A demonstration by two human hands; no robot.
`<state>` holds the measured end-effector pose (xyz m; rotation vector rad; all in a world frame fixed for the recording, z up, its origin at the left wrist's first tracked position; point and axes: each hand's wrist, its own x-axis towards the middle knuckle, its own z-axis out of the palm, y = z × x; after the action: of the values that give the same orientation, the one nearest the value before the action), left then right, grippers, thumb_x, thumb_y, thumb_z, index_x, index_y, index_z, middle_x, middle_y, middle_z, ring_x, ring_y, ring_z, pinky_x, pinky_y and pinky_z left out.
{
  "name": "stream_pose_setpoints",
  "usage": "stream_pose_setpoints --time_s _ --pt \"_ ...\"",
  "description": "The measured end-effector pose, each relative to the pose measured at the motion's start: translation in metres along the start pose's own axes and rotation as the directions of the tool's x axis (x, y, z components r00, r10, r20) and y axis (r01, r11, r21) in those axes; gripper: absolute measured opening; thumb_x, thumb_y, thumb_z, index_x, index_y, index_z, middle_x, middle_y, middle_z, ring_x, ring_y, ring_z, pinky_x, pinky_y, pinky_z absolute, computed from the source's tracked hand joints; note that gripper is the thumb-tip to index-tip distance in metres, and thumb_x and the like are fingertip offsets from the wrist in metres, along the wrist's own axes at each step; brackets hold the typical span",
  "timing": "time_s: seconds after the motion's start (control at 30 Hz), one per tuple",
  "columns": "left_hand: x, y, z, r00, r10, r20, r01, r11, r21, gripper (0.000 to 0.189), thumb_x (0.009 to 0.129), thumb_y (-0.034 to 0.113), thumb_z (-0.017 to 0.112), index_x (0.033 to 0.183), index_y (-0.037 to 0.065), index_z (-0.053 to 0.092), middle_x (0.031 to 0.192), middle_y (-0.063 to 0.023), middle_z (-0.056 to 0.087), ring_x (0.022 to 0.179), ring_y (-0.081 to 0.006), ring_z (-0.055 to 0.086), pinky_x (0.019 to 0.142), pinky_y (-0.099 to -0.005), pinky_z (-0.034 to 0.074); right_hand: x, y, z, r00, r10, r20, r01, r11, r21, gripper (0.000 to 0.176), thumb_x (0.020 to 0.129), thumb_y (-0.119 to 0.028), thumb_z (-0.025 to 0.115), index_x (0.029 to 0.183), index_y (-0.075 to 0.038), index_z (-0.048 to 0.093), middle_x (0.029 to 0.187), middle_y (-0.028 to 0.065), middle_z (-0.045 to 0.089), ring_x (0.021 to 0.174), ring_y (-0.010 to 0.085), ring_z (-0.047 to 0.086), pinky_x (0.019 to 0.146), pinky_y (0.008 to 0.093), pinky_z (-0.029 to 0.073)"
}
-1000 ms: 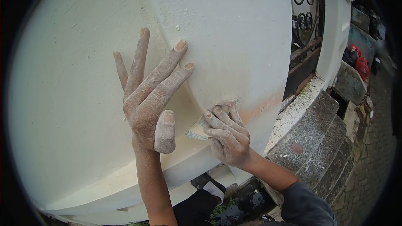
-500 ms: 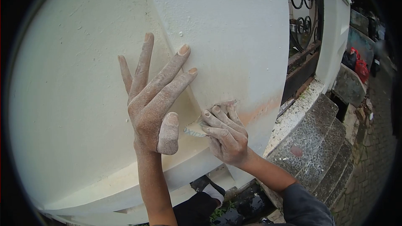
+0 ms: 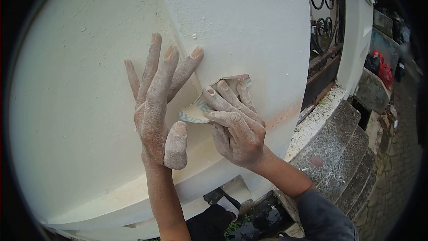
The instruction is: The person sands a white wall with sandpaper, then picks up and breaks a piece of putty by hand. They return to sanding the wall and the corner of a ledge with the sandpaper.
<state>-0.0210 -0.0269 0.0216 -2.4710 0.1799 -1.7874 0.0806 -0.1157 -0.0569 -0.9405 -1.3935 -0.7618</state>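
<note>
My right hand (image 3: 236, 122) presses a worn piece of sandpaper (image 3: 194, 109) flat against the painted wall (image 3: 258, 27), its fingers closed over the sheet. Blue printing shows on the paper's pale back, and its upper edge is creased and curled. To the left, my left hand (image 3: 156, 111) rests on the wall with fingers spread and thumb held apart, holding nothing. Whitish dust coats both hands. A vertical corner line runs down the wall between them, and a faint orange-brown stain (image 3: 284, 115) marks the surface right of my right hand.
A black scrolled iron gate (image 3: 324, 31) stands at the right, above speckled stone steps (image 3: 327, 160). Farther right lie a red plastic bag (image 3: 385, 73) and a paved path (image 3: 394, 174). Below, my shoe (image 3: 228, 205) is near a dark wet gutter (image 3: 263, 223).
My right hand has slid the sandpaper upward along the wall, showing more of the sheet. On my left hand, one finger has shifted leftward; the palm stays nearly in place.
</note>
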Motion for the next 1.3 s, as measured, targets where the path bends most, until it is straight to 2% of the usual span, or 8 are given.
stream_pose_setpoints --time_s 0.2,0.33,0.57,0.73,0.87,0.97,1.2,1.3 --pt "-0.002 -0.007 -0.003 0.998 0.064 -0.002 -0.064 0.996 0.057 0.073 0.077 0.064 0.034 0.129 0.013 0.042 0.110 -0.0154 0.060 0.127 -0.0342 0.033 0.107 -0.0551 -0.001 -0.073 -0.003 0.001 0.992 0.097 0.082 -0.097 0.995 -0.002 0.011 0.079 -0.006 0.059 0.090 -0.005 0.058 0.110 0.0140 0.061 0.114 0.0316 0.050 0.099 0.0510 0.032" --pt "-0.001 -0.003 -0.004 0.999 0.052 -0.015 -0.049 0.991 0.126 0.069 0.079 0.062 0.034 0.128 0.015 0.043 0.110 -0.0139 0.061 0.126 -0.0348 0.035 0.108 -0.0552 0.001 0.004 -0.002 0.004 0.999 0.006 -0.048 -0.005 1.000 0.014 0.013 0.077 -0.004 0.060 0.090 -0.004 0.058 0.114 0.0140 0.059 0.115 0.0315 0.050 0.098 0.0512 0.032" --pt "-0.001 0.001 -0.007 0.997 0.080 0.015 -0.082 0.982 0.170 0.062 0.082 0.058 0.031 0.125 0.016 0.047 0.108 -0.0131 0.062 0.123 -0.0359 0.038 0.107 -0.0560 0.004 -0.054 0.000 -0.009 0.987 0.075 0.144 -0.076 0.997 -0.002 0.007 0.081 -0.007 0.058 0.088 -0.006 0.057 0.110 0.0168 0.060 0.114 0.0331 0.050 0.100 0.0517 0.029" --pt "0.001 0.002 -0.007 0.991 0.132 0.023 -0.134 0.972 0.195 0.060 0.083 0.056 0.030 0.124 0.016 0.049 0.108 -0.0135 0.062 0.121 -0.0369 0.040 0.107 -0.0565 0.006 0.009 -0.006 0.003 0.999 -0.023 0.036 0.023 1.000 -0.007 0.011 0.078 -0.007 0.059 0.089 -0.004 0.058 0.116 0.0142 0.058 0.115 0.0295 0.050 0.097 0.0501 0.036" --pt "0.000 -0.004 -0.012 0.993 0.116 -0.027 -0.110 0.979 0.173 0.060 0.083 0.056 0.032 0.123 0.015 0.049 0.108 -0.0146 0.062 0.120 -0.0378 0.042 0.106 -0.0572 0.007 -0.007 0.001 -0.006 1.000 -0.008 0.019 0.006 0.995 0.098 0.012 0.078 -0.006 0.060 0.089 -0.004 0.058 0.113 0.0146 0.059 0.113 0.0305 0.052 0.097 0.0496 0.036" --pt "-0.003 -0.010 -0.017 0.986 0.165 -0.008 -0.161 0.970 0.183 0.060 0.082 0.054 0.034 0.123 0.014 0.049 0.109 -0.0160 0.061 0.120 -0.0380 0.042 0.106 -0.0580 0.006 -0.064 0.020 -0.012 0.995 -0.028 0.100 0.026 0.999 0.019 0.013 0.078 -0.006 0.061 0.090 -0.004 0.058 0.112 0.0148 0.060 0.112 0.0307 0.052 0.097 0.0491 0.036" --pt "0.000 -0.005 -0.008 0.990 0.100 -0.097 -0.079 0.976 0.202 0.068 0.076 0.067 0.033 0.111 0.014 0.058 0.103 -0.0090 0.064 0.117 -0.0312 0.047 0.107 -0.0555 0.010 0.001 0.010 -0.005 0.998 -0.023 -0.054 0.028 0.994 0.101 0.015 0.076 -0.005 0.063 0.091 -0.005 0.061 0.107 0.0136 0.062 0.109 0.0282 0.055 0.096 0.0479 0.038" --pt "-0.003 -0.005 -0.015 0.990 0.142 0.012 -0.141 0.968 0.206 0.064 0.083 0.060 0.030 0.123 0.014 0.049 0.107 -0.0151 0.062 0.119 -0.0385 0.042 0.106 -0.0571 0.008 -0.058 0.019 -0.009 0.998 -0.045 0.042 0.040 0.993 0.113 0.019 0.075 -0.006 0.065 0.093 -0.004 0.060 0.105 0.0131 0.063 0.107 0.0292 0.056 0.096 0.0465 0.038"
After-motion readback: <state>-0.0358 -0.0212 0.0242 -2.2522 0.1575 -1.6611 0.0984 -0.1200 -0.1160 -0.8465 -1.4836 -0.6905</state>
